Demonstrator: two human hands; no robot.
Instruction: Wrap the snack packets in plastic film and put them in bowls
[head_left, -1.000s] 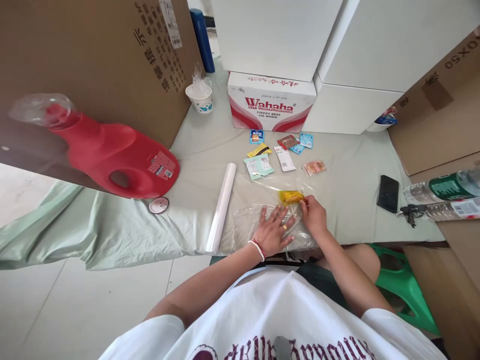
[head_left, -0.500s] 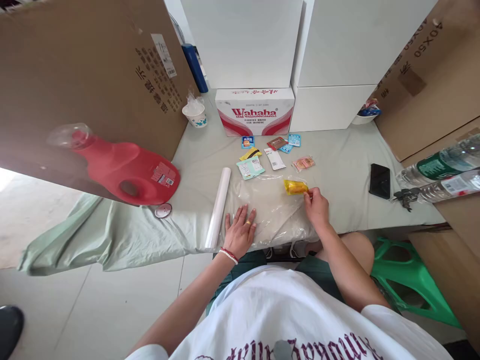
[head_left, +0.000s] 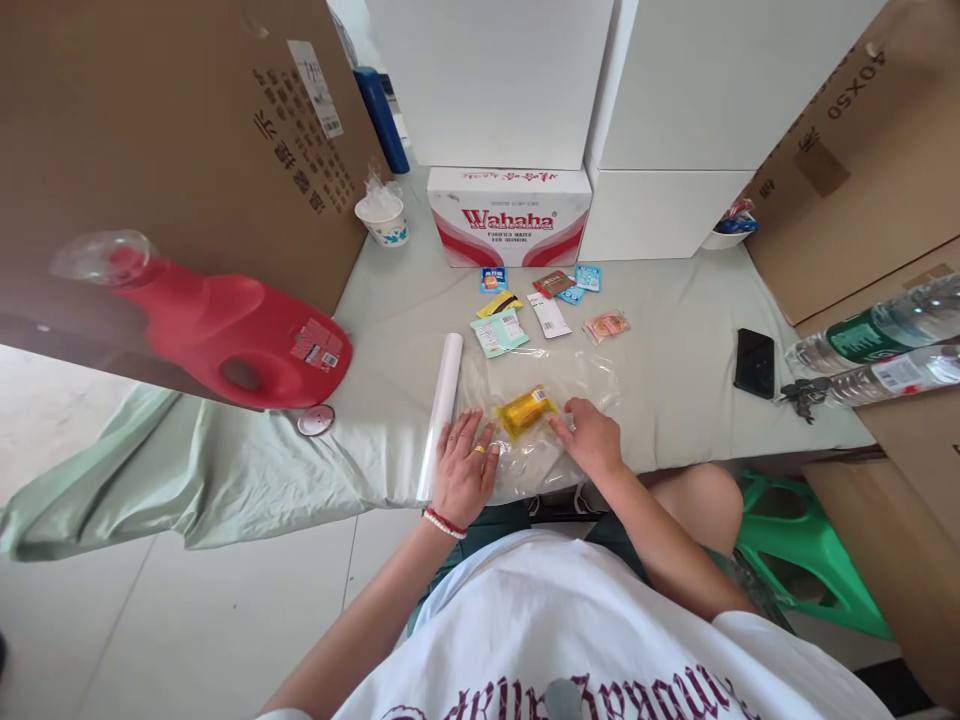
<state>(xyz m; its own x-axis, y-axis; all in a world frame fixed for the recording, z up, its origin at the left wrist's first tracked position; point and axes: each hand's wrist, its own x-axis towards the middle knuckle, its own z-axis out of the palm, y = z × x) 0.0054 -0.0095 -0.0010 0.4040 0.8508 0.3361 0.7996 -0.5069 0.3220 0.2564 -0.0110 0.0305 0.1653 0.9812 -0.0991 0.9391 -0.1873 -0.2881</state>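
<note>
A sheet of clear plastic wrap [head_left: 577,380] lies pulled out from its white roll [head_left: 441,410] on the pale green cloth. My left hand [head_left: 463,466] lies flat on the sheet's near left part, fingers spread, beside the roll. My right hand [head_left: 588,436] pinches the end of a small yellow packet [head_left: 526,410] that rests on the sheet between the two hands.
Several small sachets [head_left: 551,300] lie beyond the sheet, before a Wahaha carton [head_left: 510,215]. A red jug [head_left: 225,330] and a small round lid [head_left: 316,420] sit left, a paper cup [head_left: 383,220] behind. A black phone [head_left: 753,362] and water bottles [head_left: 877,350] lie right.
My right hand has carried the yellow packet from the sheet's far right toward the middle and nearer me. My left hand slid left along the sheet toward the roll.
</note>
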